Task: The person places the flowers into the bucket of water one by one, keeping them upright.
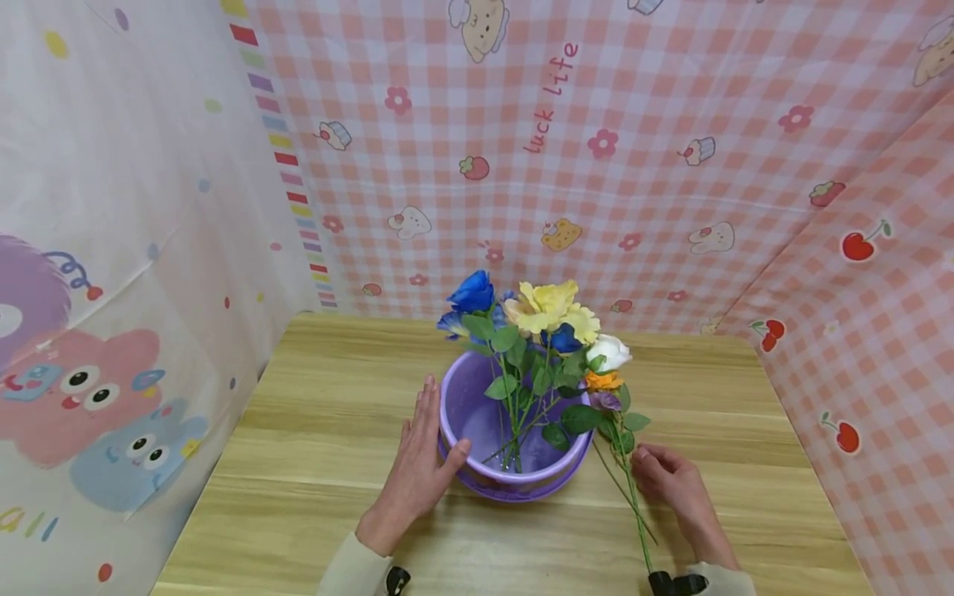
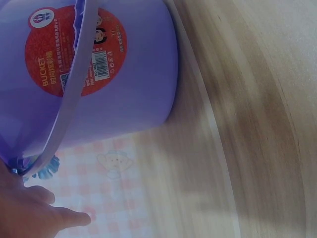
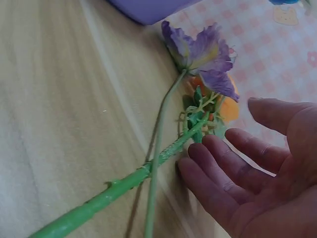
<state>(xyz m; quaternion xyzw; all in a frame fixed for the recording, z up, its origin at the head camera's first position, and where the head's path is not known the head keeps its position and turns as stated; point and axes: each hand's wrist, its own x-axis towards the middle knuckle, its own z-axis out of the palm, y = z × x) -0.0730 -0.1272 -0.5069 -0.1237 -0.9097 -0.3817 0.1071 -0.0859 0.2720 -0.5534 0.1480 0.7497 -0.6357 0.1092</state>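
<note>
A purple bucket (image 1: 468, 406) stands upright on the table, holding artificial flowers with green stems. Among them are a yellow flower (image 1: 547, 306) and a blue rose (image 1: 472, 291). My left hand (image 1: 419, 463) touches the bucket's left side, fingers straight and thumb at the rim. To the right of the bucket lie loose stems with an orange flower (image 1: 604, 381) and a purple flower (image 3: 213, 59). A white rose (image 1: 609, 353) shows beside them; where its stem runs is hidden. My right hand (image 1: 674, 484) is next to these stems, fingers loosely bent, gripping nothing.
The bucket's handle (image 2: 74, 94) hangs down along its side, over a red label (image 2: 106, 42). Wood-grain tabletop (image 1: 328, 414) surrounds the bucket. A pink checked cloth (image 1: 522, 190) hangs behind the table, with a white patterned cloth (image 1: 186, 273) at the left.
</note>
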